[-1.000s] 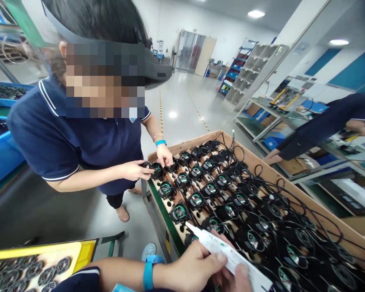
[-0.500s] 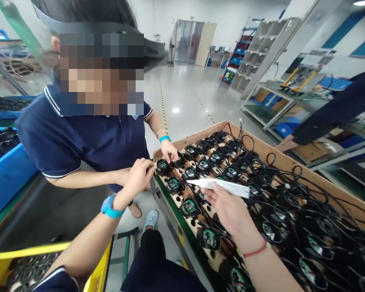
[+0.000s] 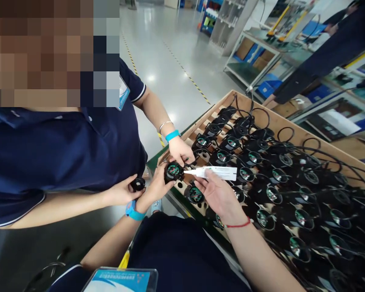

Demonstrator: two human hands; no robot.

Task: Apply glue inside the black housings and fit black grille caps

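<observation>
My right hand [image 3: 217, 190] grips a white tube [image 3: 223, 173] with a narrow nozzle. The nozzle tip points left, at the edge of a round black unit [image 3: 173, 170] with a green circuit board inside. Against the left side of that unit rests my left hand [image 3: 158, 184], its fingers bent round the housing and the thumb along its lower edge. Rows of similar black units [image 3: 223, 156] with cables fill the wooden tray [image 3: 295, 145]. Whether the nozzle touches the unit is too small to tell.
A person in a dark blue shirt [image 3: 109, 138] stands close at the left. One of that person's hands [image 3: 181, 151] is over the tray corner; the other holds a small black round part [image 3: 138, 184]. Behind the tray are workbenches [image 3: 255, 44] and another person's dark sleeve [image 3: 325, 52].
The view has shifted down and closer to the tray. My left hand has come onto the corner unit, and the tube's nozzle has moved to it. The other person now holds a black part.
</observation>
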